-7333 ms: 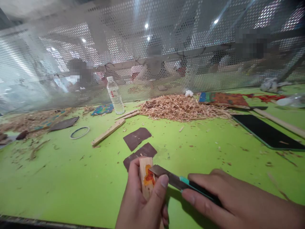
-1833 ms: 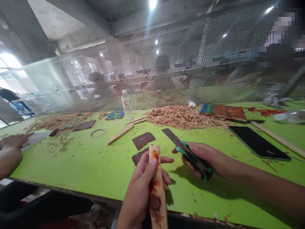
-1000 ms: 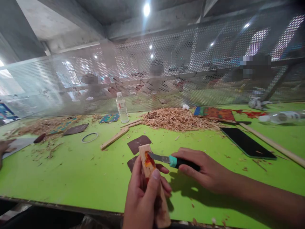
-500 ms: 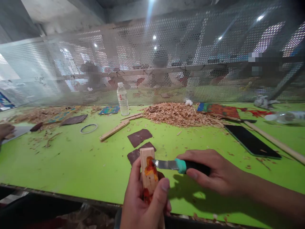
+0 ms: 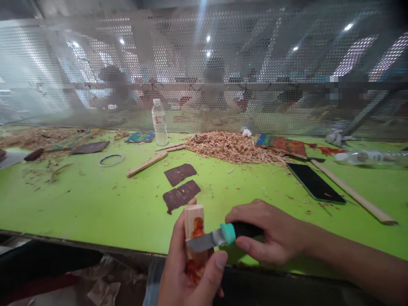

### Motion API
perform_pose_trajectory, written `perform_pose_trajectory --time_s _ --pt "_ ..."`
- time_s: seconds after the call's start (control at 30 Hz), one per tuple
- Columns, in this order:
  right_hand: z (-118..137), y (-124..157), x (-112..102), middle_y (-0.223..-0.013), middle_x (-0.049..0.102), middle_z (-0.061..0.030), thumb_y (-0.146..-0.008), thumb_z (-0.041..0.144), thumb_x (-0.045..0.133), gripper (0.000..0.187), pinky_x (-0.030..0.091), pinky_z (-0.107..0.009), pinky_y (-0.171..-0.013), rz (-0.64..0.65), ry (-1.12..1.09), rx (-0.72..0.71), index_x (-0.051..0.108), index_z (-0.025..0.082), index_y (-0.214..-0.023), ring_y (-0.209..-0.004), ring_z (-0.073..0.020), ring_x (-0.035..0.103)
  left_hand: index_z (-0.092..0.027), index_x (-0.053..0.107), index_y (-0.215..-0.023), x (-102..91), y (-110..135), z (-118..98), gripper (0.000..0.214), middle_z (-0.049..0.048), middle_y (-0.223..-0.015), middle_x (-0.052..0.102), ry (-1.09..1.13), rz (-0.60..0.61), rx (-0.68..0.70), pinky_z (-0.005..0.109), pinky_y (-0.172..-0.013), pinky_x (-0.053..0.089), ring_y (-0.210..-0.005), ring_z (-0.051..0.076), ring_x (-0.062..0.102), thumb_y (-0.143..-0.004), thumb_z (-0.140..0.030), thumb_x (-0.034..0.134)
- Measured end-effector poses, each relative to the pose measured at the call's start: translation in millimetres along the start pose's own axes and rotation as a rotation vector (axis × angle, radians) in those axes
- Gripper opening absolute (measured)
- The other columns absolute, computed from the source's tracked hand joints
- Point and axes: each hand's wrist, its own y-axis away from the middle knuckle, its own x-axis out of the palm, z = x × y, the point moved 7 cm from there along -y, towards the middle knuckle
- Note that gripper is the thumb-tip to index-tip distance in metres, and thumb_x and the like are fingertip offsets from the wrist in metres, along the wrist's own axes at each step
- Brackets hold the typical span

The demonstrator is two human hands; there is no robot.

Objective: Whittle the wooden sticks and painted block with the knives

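Note:
My left hand (image 5: 191, 272) is wrapped round a small wooden block (image 5: 193, 211), held upright near the table's front edge. Orange and red paint marks its face, with the lower part hidden by my thumb. In my right hand (image 5: 267, 231) is a knife (image 5: 228, 234) with a black handle and a teal collar. Its short metal blade lies across the block's painted face, pointing left. Whether the edge bites into the wood I cannot tell. Two pieces of brown sandpaper (image 5: 181, 195) lie on the green table (image 5: 127, 212) just beyond the block.
A heap of wood shavings (image 5: 236, 148) lies mid-table, with a water bottle (image 5: 160, 123) standing left of it. A phone (image 5: 315, 182) and a wooden rod (image 5: 353, 193) lie to the right. A perforated screen (image 5: 191, 55) rises behind, with people beyond.
The knife blade has moved down the block and turned to point lower left. Both hands and the block sit slightly lower and further left. The view has shifted too.

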Motion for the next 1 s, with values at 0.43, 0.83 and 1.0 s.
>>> perform_pose_trajectory --time_s 0.43,0.83,1.0 --pt "6.7 0.8 2.4 -0.072 0.062 -0.0023 -0.098 0.044 0.051 0.029 0.033 -0.026 -0.058 0.028 0.137 -0.021 0.062 0.018 -0.09 -0.061 -0.0143 0.05 -0.02 0.059 -0.124 6.0 -0.3 -3.5 0.054 -0.0062 -0.065 0.051 -0.163 0.124 0.002 0.017 -0.048 0.041 -0.049 0.007 0.047 -0.086 -0.055 0.074" --pt "9.5 0.8 -1.6 -0.075 0.066 -0.0042 -0.103 0.043 0.048 0.031 0.035 -0.027 -0.058 -0.03 0.269 -0.097 0.064 0.016 -0.1 -0.062 -0.0154 0.056 -0.017 0.054 -0.122 7.1 -0.9 -2.2 0.053 -0.0088 -0.059 0.051 -0.147 0.118 -0.031 0.013 -0.045 0.04 -0.046 0.006 0.048 -0.087 -0.053 0.072" --pt "9.3 1.3 -2.2 -0.076 0.068 -0.0039 -0.104 0.043 0.049 0.031 0.036 -0.027 -0.058 -0.058 0.291 -0.092 0.064 0.016 -0.103 -0.062 -0.0154 0.058 -0.018 0.058 -0.111 7.2 -1.6 -3.7 0.043 -0.0085 -0.051 0.052 -0.173 0.063 -0.022 0.012 -0.044 0.039 -0.044 0.007 0.048 -0.087 -0.051 0.072"
